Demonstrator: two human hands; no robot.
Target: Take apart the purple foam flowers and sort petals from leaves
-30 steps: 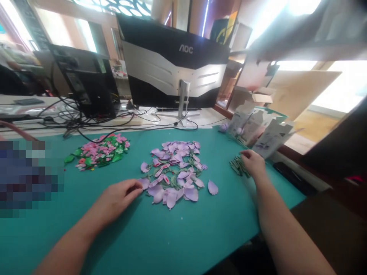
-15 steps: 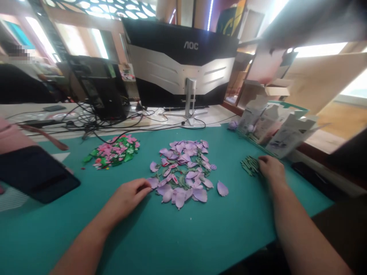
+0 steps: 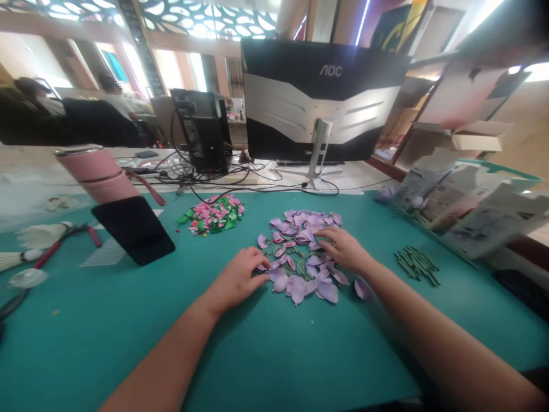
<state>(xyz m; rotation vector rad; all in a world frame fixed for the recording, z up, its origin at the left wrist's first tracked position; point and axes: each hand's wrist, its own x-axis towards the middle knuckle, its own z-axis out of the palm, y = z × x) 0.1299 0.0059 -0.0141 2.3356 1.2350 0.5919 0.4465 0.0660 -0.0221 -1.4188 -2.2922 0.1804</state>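
Note:
A heap of pale purple petal pieces mixed with green and red-marked bits [image 3: 298, 289] lies on the green mat [image 3: 274, 355]. At its left edge is my left hand [image 3: 240, 276], fingers bent and slightly apart, touching or close to a petal. My right hand [image 3: 343, 247] reaches over the heap's right side with its fingers spread among the pieces; nothing held shows. One loose petal [image 3: 362, 289] sits below my right forearm. Farther right lies a bundle of green sticks [image 3: 416, 264], with no hand on it.
A pink and green pile [image 3: 214, 214] is at the back left, near a dark phone [image 3: 134, 230] and pink bottle [image 3: 98, 174]. Behind stand a monitor [image 3: 317, 97], cables and a black computer [image 3: 203, 131]. Cartons [image 3: 476, 212] stand right; pliers [image 3: 47, 254] lie left.
My right hand has left the green sticks and moved left onto the purple heap. My left hand stays at the heap's left edge. The view has turned left.

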